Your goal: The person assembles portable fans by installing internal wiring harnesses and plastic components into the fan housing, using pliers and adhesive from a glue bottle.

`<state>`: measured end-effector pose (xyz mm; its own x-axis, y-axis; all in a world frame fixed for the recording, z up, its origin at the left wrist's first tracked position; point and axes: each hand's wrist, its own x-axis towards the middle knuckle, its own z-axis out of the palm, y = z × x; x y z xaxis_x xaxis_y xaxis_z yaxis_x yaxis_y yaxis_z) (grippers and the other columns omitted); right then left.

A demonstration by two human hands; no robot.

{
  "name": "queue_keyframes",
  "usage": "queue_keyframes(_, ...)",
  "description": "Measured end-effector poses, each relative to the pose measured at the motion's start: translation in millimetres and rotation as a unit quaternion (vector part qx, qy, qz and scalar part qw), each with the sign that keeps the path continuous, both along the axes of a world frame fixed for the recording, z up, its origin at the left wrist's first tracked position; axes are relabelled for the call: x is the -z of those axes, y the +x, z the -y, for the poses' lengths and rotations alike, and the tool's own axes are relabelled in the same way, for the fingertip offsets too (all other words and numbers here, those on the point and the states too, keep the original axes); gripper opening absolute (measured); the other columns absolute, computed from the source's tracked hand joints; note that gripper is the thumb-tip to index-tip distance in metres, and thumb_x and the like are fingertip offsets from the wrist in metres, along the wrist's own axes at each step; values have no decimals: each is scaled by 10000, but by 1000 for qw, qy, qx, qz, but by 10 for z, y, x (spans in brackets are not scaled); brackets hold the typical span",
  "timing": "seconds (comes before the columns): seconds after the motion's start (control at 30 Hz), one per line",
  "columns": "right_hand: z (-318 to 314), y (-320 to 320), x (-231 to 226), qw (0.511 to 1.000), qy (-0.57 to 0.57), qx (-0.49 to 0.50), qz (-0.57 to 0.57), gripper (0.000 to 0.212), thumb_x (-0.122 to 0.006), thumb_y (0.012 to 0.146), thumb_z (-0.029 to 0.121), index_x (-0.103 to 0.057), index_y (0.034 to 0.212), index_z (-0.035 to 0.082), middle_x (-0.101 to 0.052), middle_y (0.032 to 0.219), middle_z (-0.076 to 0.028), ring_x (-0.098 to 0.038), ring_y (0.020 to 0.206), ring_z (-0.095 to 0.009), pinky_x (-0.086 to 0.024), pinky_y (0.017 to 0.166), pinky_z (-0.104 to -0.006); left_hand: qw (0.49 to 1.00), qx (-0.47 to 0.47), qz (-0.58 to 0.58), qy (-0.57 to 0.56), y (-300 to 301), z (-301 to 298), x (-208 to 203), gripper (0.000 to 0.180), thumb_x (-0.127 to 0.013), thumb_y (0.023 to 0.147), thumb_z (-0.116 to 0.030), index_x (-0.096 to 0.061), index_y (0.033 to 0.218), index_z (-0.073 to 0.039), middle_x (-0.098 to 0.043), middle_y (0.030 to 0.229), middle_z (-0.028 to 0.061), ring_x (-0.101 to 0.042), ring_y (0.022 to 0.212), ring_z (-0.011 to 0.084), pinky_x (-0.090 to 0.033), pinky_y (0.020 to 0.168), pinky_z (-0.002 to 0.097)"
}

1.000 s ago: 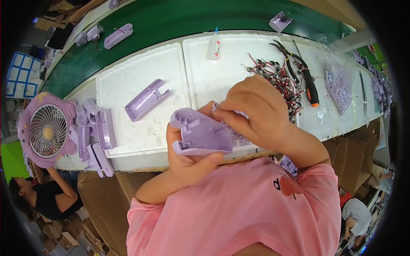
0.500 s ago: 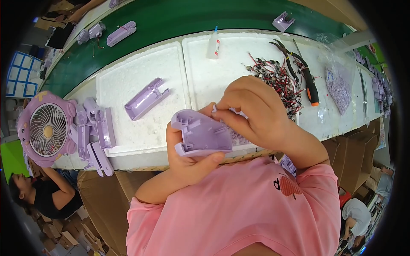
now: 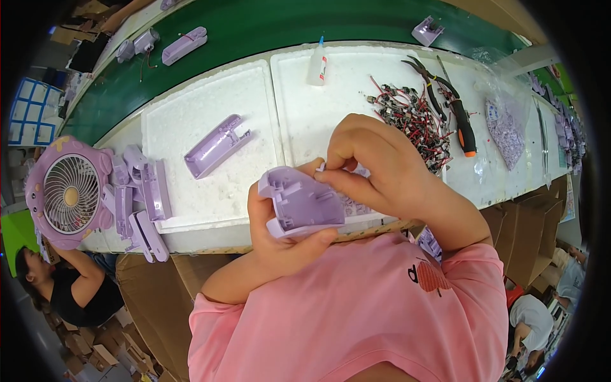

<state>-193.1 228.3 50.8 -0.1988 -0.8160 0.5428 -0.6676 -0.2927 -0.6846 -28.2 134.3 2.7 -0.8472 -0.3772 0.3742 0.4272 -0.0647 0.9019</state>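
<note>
My left hand (image 3: 281, 254) is wrapped round a purple plastic housing (image 3: 309, 202), its hollow inside with ribs and posts facing up. Above the housing's far right edge, my right hand (image 3: 372, 169) pinches a tiny pale purple plastic piece (image 3: 321, 167) between thumb and forefinger. Partly hidden beneath that hand is a heap of small purple parts (image 3: 356, 207). A long purple shell (image 3: 218, 146) lies on the white foam board to the left of my hands. Just past my right hand is a pile of small circuit boards with red and black wires (image 3: 417, 121).
A purple fan (image 3: 70, 194) and several purple casings (image 3: 149, 191) crowd the left end. Beyond are a small bottle (image 3: 317, 63), pliers (image 3: 429, 86), an orange-handled screwdriver (image 3: 463, 121) and a bag of small parts (image 3: 504, 134). A green conveyor belt (image 3: 254, 28) carries more casings. Another person (image 3: 70, 283) is at left.
The housing has tilted slightly and shifted a little in my left hand. My right hand has moved slightly, still pinching the tiny piece. Casings on the green belt have slid a little right.
</note>
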Motion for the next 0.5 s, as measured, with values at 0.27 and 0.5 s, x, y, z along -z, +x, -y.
queue_keyframes(0.27, 34, 8, 36, 997, -48, 40, -46, 272, -748, 666, 11, -489, 737, 55, -511, 676, -62, -507, 605, -210, -402, 506, -295, 999, 8, 4, 38, 4, -20, 55, 767, -687, 760, -22, -169, 1325, -60, -360, 1335, 268, -414, 1229, 264, -389, 968, 420)
queue_keyframes(0.5, 5, 46, 31, 991, -71, 77, -79, 221, -737, 664, -10, -582, 815, 32, -554, 709, -66, -532, 620, -183, -415, 509, -270, 998, 9, -7, 57, -15, -41, 32, 799, -659, 775, -14, -106, 1346, -92, -274, 1394, 290, -385, 1251, 274, -364, 992, 434)
